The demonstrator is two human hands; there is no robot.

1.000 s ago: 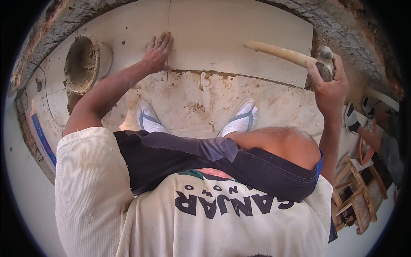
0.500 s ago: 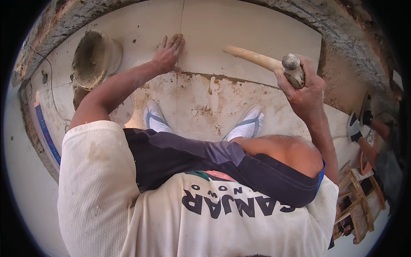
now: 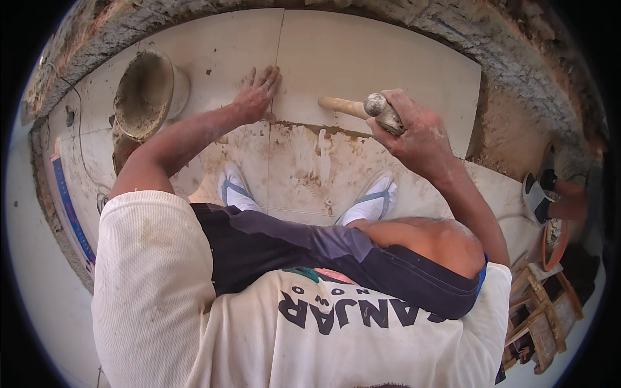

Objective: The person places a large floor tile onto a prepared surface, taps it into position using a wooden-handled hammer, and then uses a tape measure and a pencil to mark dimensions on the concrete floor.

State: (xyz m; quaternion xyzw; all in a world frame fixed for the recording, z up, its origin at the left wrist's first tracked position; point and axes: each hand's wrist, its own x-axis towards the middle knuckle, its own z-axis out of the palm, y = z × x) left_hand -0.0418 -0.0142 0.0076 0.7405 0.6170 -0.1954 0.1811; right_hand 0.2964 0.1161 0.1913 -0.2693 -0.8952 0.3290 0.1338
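My right hand [image 3: 419,129] is wrapped round the metal head of a hammer [image 3: 344,106]. Its pale wooden handle points left and away from me, over a large cream floor tile [image 3: 388,55]. Whether the handle's end touches the tile, I cannot tell. My left hand [image 3: 257,96] lies flat, fingers spread, across the seam between that tile and the neighbouring tile [image 3: 223,45] on its left. Along the near edge of these tiles runs a rough, mortar-stained joint [image 3: 323,129].
A mortar-crusted bucket [image 3: 143,97] stands left of my left arm. Rough masonry [image 3: 446,32] borders the far side, with bare soil [image 3: 508,129] at right. A co-worker's foot [image 3: 535,197], an orange basin [image 3: 553,249] and a wooden frame [image 3: 543,317] are at the right.
My right hand has brought the hammer leftward, and its handle end sits a little lower in view. My left hand stays flat at the seam. The whole view has shifted slightly.
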